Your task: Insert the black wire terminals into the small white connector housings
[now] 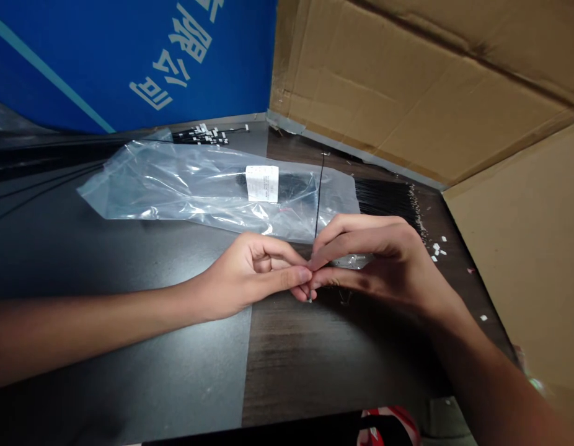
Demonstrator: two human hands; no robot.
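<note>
A: In the head view, where is the wire?

B: The black wire (319,198) runs up from the meeting fingertips, near the middle of the picture, and crosses in front of the plastic bag (185,179). Its lower end pokes out just below the fingers, with a small shiny tip.

A: And the hands?

B: The left hand (263,272) comes in from the left, its thumb pressed to the index finger, pinching the wire near that lower end. The right hand (384,254) meets it from the other side — its fingers are drawn together on the wire too, just above. I can't tell exactly how the grip is shared there.

A: What lies around them?

B: The bag lies flat on the desk (278,378), with a white label (262,184) on it. A bundle of black wires (384,198) sticks out at its right end, and small white pieces (437,248) are scattered near that. Behind the bag are wires with white ends (206,134).

A: And at the back?

B: A blue panel (105,56) with pale lettering on the left, a cardboard sheet (384,74) on the right.
</note>
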